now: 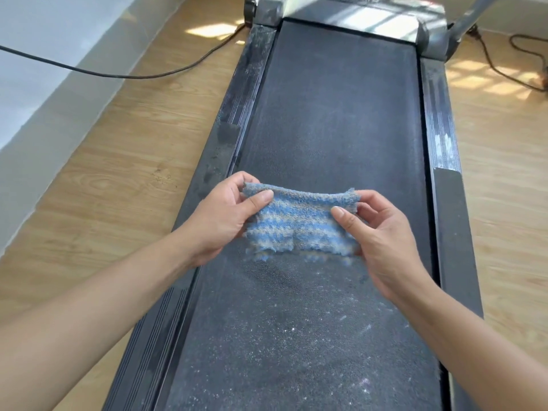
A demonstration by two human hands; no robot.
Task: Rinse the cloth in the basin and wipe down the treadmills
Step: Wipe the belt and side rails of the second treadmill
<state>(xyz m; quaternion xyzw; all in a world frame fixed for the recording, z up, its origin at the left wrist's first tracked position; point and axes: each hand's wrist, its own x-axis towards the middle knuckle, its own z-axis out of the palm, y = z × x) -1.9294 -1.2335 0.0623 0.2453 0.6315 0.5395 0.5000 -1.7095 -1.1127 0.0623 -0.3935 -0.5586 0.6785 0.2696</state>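
Holding a fluffy blue-and-grey striped cloth (299,223) spread between both hands, up in the air over the middle of the treadmill belt (326,114), apart from its surface. Pinching the cloth's upper left corner with the left hand (219,223), thumb pressed flat on the near face, fingers curled round behind. Pinching the upper right corner with the right hand (385,247) in much the same way, thumb in front, fingers bent behind the fabric. With the top edge drawn fairly taut between the two grips and the lower edge hanging ragged and a little blurred. Looking down along a dark belt, speckled with pale dust toward the near end, with a darker patch just below the cloth. Flanked by a black left side rail (225,129) and a right side rail (444,149), the latter streaked with whitish marks. Capped at the far end by a silver motor cover (355,16) catching sunlight. Standing on a wooden floor (133,149), with a black cable (118,75) trailing across it on the left toward the treadmill's front, and a second cable (504,72) lying near the far right corner
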